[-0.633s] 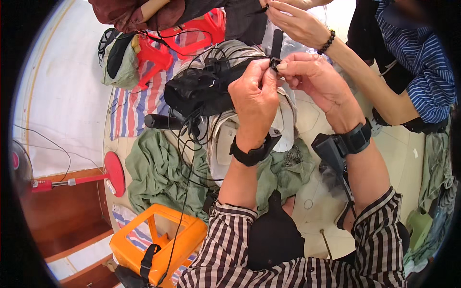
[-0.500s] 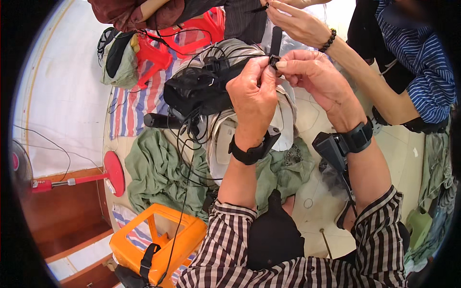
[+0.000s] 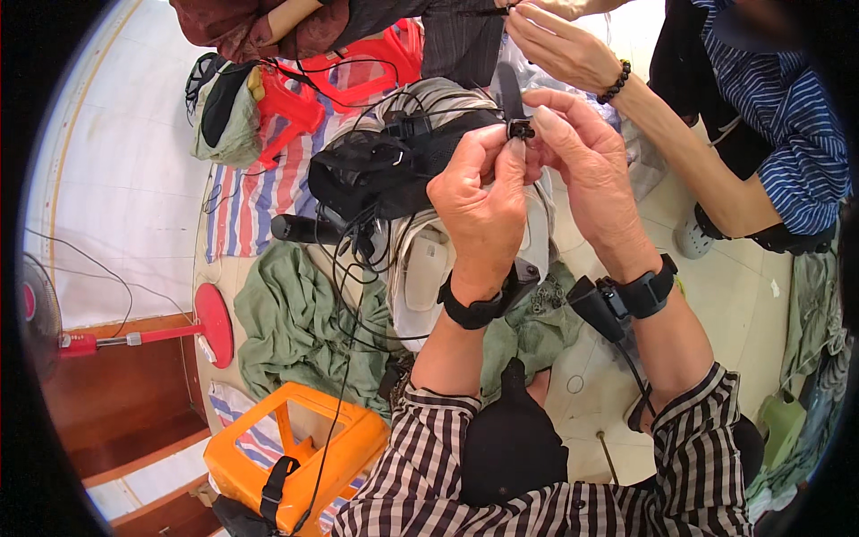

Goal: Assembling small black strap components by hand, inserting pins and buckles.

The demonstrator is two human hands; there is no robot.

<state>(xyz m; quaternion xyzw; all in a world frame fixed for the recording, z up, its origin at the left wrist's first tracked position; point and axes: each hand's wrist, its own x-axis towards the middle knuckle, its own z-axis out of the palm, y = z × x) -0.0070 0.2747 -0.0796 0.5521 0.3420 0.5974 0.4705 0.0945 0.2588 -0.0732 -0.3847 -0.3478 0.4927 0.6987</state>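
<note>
Thumb and forefinger of left hand (image 3: pixel 481 197) pinched on small black buckle (image 3: pixel 520 130) between the two hands, lower end covered by fingertips; attached above, black strap (image 3: pixel 508 91), blurred. Right hand (image 3: pixel 591 166) just beside, thumb and forefinger apart, other fingers partly hidden; cannot tell whether gripping. Farther left, black mesh bundle (image 3: pixel 353 179), outline lost among cables. Beyond, co-worker's braceleted hand (image 3: pixel 564 54), near upper edge. Lower left, orange plastic stool (image 3: pixel 362 422); far left, fan (image 3: pixel 40 309) blurred, cut by dark rim.
</note>
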